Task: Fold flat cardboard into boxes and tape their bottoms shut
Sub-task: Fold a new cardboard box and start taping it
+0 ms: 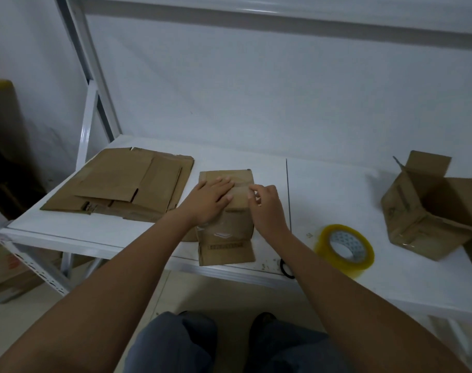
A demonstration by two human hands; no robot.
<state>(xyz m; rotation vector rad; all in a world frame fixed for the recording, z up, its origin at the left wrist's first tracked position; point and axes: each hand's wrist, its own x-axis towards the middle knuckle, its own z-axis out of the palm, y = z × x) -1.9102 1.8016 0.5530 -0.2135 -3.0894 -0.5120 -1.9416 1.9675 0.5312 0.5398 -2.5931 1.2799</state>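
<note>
A small brown cardboard box (pixel 226 235) stands on the white table (pixel 337 189) right in front of me, its bottom flaps turned up and folded over. My left hand (pixel 210 199) presses flat on those flaps with straight fingers. My right hand (pixel 265 204) sits at the box's right side, fingertips pinching at a strip of clear tape on the flap seam. A roll of yellowish clear tape (pixel 345 249) lies on the table to the right of the box. A stack of flat cardboard (pixel 121 184) lies to the left.
An assembled open box (pixel 428 208) stands at the right of the table with its flaps up. A small black ring (pixel 286 269) lies at the table's front edge. White shelf uprights (pixel 95 84) rise at the back left; cartons sit on the floor to the left.
</note>
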